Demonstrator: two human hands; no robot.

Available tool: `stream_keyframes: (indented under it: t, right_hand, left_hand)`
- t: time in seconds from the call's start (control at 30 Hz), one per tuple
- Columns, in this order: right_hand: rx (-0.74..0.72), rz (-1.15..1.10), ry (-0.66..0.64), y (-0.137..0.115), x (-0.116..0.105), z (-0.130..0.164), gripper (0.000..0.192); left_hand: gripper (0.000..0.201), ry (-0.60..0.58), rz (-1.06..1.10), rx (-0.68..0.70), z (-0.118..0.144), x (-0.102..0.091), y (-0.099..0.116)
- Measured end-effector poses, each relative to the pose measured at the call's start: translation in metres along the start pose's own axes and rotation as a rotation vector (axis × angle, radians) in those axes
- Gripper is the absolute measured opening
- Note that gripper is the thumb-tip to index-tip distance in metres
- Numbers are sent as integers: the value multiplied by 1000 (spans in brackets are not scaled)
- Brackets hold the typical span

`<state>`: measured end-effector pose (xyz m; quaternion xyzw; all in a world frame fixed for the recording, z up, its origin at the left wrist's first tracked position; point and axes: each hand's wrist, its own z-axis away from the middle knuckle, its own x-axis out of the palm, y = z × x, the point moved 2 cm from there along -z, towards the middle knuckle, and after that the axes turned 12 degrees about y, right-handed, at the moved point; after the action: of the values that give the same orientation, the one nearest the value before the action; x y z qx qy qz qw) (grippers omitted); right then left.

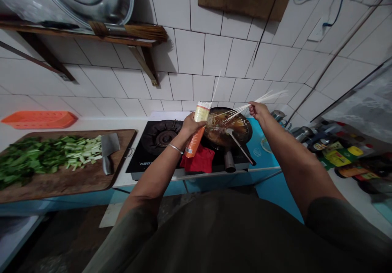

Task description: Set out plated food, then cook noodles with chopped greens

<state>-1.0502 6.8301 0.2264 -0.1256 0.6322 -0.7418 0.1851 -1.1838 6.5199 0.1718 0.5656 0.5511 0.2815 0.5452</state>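
Over the wok (228, 130), at 12 o'clock: left hand (190, 125) gripping noodle packet (196, 131) upright, right hand (259, 109) pinching dry noodles (245, 107) fanned above broth. Feeding-in step, likely; lowering strands next, needing clearance from ladle (240, 144).

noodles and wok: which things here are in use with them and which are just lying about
In use:
left hand, grip shut on noodle packet
right hand, grip shut on noodles
wok with ladle
stove

Lying about:
chopped greens
cleaver
cutting board
red cloth
orange tray
sauce bottles
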Motion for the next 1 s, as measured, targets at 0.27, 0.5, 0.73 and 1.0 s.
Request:
stream_keyframes:
  t: [0.27, 0.5, 0.73, 1.0]
  right_hand:
    - [86, 341, -288, 10, 43, 38, 21]
    - [-90, 523, -174, 2, 41, 47, 23]
    - [-83, 163, -498, -7, 58, 80, 22]
    - [-205, 148, -307, -26, 57, 68, 22]
  left_hand:
    - [49, -48, -34, -10, 5, 12, 9]
    - [50, -75, 22, -14, 8, 17, 14]
    - [51, -130, 121, 2, 10, 38, 19]
    - [51, -211, 117, 12, 16, 48, 18]
